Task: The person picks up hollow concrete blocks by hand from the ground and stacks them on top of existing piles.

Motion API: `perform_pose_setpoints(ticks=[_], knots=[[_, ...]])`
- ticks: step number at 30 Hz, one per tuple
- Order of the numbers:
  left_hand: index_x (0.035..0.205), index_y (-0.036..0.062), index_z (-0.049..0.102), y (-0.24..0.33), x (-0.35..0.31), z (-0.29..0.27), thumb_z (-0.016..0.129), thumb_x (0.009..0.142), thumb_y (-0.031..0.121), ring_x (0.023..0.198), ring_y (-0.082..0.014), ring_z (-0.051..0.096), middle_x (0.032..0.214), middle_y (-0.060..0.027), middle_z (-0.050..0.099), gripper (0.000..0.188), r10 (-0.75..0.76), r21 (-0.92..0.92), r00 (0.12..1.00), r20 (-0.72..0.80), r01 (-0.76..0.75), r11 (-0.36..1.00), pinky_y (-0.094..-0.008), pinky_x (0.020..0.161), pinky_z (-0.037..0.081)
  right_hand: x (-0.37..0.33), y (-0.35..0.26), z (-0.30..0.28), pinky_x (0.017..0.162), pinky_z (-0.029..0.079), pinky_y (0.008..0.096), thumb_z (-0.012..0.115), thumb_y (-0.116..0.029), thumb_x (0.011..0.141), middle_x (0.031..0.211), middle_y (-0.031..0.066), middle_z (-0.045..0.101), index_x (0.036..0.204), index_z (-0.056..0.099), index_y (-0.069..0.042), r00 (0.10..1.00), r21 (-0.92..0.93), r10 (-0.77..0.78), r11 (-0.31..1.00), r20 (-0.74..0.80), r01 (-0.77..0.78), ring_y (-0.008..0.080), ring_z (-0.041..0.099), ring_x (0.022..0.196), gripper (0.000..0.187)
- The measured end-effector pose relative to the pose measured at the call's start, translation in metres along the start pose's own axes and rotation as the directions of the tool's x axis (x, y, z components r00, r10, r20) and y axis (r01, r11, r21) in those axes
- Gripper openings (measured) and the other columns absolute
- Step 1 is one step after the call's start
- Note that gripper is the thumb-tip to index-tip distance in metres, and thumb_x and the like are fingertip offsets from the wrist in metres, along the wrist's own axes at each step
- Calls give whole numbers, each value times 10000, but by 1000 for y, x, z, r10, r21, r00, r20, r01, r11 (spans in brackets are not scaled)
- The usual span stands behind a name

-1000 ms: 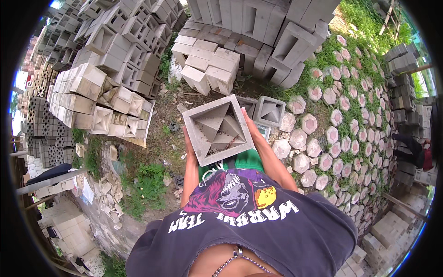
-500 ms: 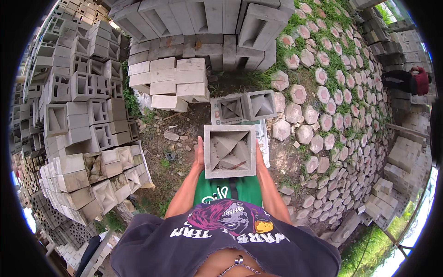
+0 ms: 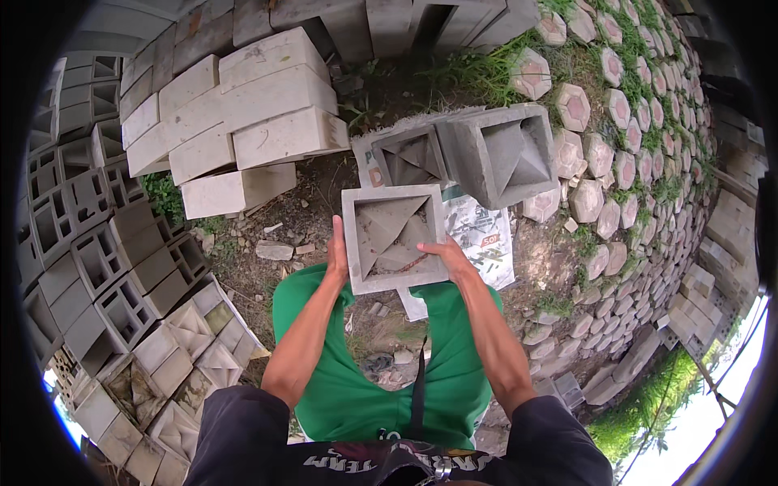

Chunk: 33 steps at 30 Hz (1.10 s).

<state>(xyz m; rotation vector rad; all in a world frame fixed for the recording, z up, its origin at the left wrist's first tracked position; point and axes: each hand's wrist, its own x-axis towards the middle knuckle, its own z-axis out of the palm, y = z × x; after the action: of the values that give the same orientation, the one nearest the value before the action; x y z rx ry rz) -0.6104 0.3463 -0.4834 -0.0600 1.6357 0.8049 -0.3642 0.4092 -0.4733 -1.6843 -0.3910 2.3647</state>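
Between my two hands is a square grey concrete block (image 3: 387, 223) with a recessed, faceted face turned up and a little debris inside. My left hand (image 3: 337, 253) presses flat along its left side. My right hand (image 3: 450, 259) grips the right side, its thumb over the rim onto the recessed face. I cannot tell whether the block's underside touches the ground. Just beyond it are two similar blocks, a lower one (image 3: 409, 155) and a taller one (image 3: 512, 158) to its right. A printed white sack (image 3: 486, 251) lies spread beneath them.
At far left rises a stack of pale solid blocks (image 3: 259, 109). More hollow blocks (image 3: 101, 251) are piled along the left. Hexagonal pavers (image 3: 596, 154) lie in rows with grass on the right. Stone chips (image 3: 275, 249) litter the soil.
I have bent lower, with my knees now spread in view. The held block has come down closer to the other two, and my right thumb has moved onto its face.
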Motion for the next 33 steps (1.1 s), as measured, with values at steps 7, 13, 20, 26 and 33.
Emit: perform_pose_setpoints(ticks=[7, 13, 20, 26, 33], knots=[[1260, 14, 505, -29, 143, 15, 335, 831, 745, 1048, -238, 543, 1171, -134, 563, 864, -29, -205, 948, 316, 98, 974, -381, 910, 442, 130, 31, -37, 964, 420, 360, 689, -145, 780, 1247, 144, 533, 1338, 396, 4, 973, -107, -217, 972, -76, 209, 237, 525, 1133, 647], [1406, 90, 341, -55, 206, 24, 328, 854, 688, 1229, -293, 444, 1358, -137, 437, 814, 198, -484, 885, 422, 35, 875, -437, 1042, 354, 196, 15, -39, 1038, 326, 327, 671, -207, 790, 1347, 196, 464, 1411, 291, 9, 867, -540, -498, 735, -17, 411, 269, 454, 1242, 760], [1413, 93, 314, -56, 233, 52, 268, 898, 660, 1247, -280, 427, 1371, -112, 427, 767, 300, -536, 800, 519, 31, 844, -427, 1055, 334, 220, -9, -66, 984, 381, 324, 671, -218, 793, 1232, 166, 565, 1350, 404, -5, 802, -632, -598, 615, 14, 470, 249, 529, 1142, 654], [1412, 98, 310, -57, 241, 70, 218, 925, 626, 1260, -280, 417, 1385, -109, 417, 724, 338, -537, 788, 514, -12, 844, -416, 1065, 322, 232, -14, -90, 973, 395, 343, 668, -239, 794, 1213, 175, 579, 1350, 419, -32, 745, -670, -666, 536, 40, 515, 271, 543, 1139, 644], [1421, 122, 307, -60, 251, 70, 201, 904, 654, 1281, -269, 394, 1399, -90, 403, 749, 343, -486, 785, 516, -61, 872, -411, 1075, 309, 228, -16, -79, 961, 406, 372, 624, -341, 842, 1210, 214, 566, 1335, 422, -32, 679, -758, -733, 426, 30, 493, 331, 542, 1135, 616]])
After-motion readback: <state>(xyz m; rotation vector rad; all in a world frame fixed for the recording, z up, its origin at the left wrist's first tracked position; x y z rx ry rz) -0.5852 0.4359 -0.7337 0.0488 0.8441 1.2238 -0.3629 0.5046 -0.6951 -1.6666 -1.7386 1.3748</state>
